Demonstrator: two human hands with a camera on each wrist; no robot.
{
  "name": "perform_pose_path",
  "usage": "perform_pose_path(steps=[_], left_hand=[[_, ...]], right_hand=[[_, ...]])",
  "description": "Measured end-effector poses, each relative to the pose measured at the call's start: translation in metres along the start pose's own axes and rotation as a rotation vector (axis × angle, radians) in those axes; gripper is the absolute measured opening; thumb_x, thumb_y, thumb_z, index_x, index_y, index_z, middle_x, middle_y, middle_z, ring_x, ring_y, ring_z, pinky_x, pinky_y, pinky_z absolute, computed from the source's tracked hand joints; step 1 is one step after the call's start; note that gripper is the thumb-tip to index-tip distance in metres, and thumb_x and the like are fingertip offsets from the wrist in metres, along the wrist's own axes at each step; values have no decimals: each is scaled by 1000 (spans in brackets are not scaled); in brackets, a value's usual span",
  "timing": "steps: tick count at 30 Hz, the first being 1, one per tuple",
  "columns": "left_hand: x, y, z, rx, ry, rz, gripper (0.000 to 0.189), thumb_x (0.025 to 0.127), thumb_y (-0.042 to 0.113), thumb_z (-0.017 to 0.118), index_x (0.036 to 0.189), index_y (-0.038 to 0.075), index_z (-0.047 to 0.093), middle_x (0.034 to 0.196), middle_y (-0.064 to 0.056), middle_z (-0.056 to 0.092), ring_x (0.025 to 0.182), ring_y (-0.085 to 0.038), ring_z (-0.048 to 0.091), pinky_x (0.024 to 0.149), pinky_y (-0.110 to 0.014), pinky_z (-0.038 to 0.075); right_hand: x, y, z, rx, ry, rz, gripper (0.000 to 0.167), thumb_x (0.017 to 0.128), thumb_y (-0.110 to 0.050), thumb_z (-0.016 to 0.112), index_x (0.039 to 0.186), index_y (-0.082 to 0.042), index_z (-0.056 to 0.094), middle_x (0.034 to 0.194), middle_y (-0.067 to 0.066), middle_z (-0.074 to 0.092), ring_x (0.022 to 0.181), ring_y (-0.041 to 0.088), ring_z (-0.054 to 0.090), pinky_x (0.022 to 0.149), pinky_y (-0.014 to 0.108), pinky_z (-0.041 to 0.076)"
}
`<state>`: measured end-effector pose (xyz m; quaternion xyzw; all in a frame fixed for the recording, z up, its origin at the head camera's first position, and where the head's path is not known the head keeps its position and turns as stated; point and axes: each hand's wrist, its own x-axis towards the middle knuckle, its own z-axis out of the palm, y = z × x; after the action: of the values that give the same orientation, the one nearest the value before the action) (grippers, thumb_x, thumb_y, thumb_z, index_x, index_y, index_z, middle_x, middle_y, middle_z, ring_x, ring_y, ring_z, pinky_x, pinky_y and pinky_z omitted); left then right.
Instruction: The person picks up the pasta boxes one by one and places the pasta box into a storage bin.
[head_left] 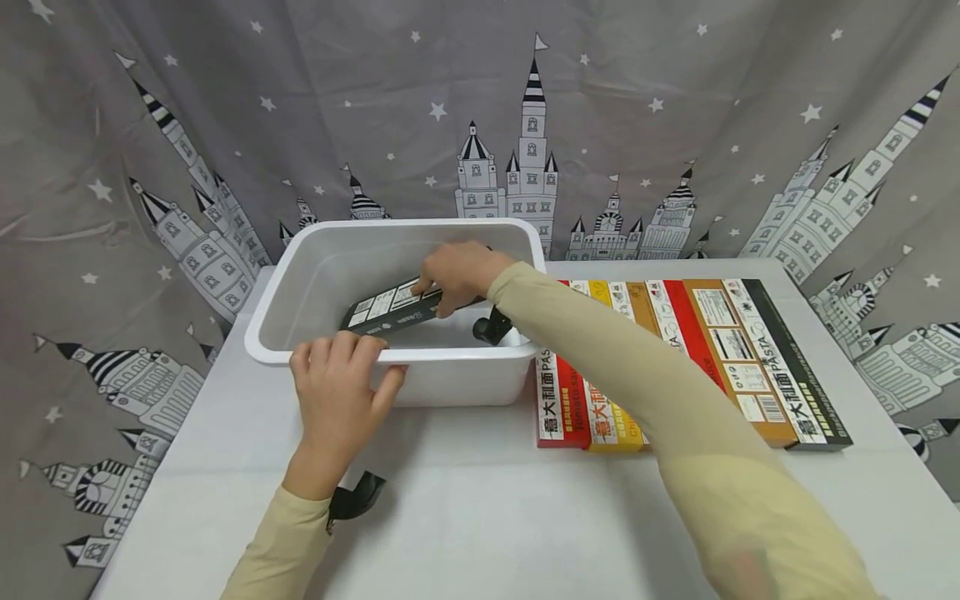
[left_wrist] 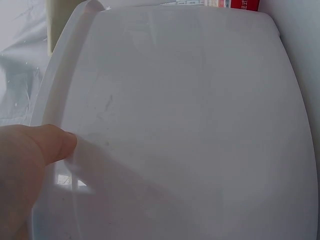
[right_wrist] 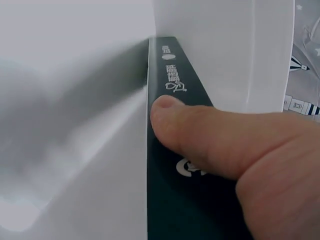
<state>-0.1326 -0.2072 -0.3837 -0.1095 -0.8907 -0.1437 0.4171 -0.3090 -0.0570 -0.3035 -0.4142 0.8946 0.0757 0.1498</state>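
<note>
A white plastic bin stands on the table. Over its near left rim curl the fingers of my left hand, the thumb lying along the outer wall in the left wrist view. My right hand reaches down inside the bin and grips a black pasta box, which lies aslant with its printed face up. In the right wrist view the thumb presses on the box's narrow dark side, close to the bin's inner wall. The right-hand end of the box is hidden behind the hand.
Right of the bin lies a row of pasta boxes in red, yellow, brown and black, partly covered by my right forearm. A grey curtain printed with castles and stars hangs behind the white table.
</note>
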Motion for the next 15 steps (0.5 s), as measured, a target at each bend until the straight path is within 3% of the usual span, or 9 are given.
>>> perform_pose_path(steps=[6, 15], left_hand=[[0, 0, -1, -5, -4, -3, 30, 84, 33, 59, 90, 4, 63, 86, -18, 60, 81, -42, 49, 88, -59, 32], [0, 0, -1, -7, -3, -4, 29, 84, 33, 58, 91, 5, 63, 87, -18, 60, 82, -42, 49, 87, -58, 32]], right_hand=[[1, 2, 2, 56, -19, 4, 64, 85, -35, 78, 145, -38, 55, 156, -5, 50, 140, 23, 51, 106, 46, 49], [1, 4, 3, 84, -23, 12, 66, 82, -26, 78, 144, -38, 57, 154, -3, 53, 134, 21, 55, 103, 44, 51]])
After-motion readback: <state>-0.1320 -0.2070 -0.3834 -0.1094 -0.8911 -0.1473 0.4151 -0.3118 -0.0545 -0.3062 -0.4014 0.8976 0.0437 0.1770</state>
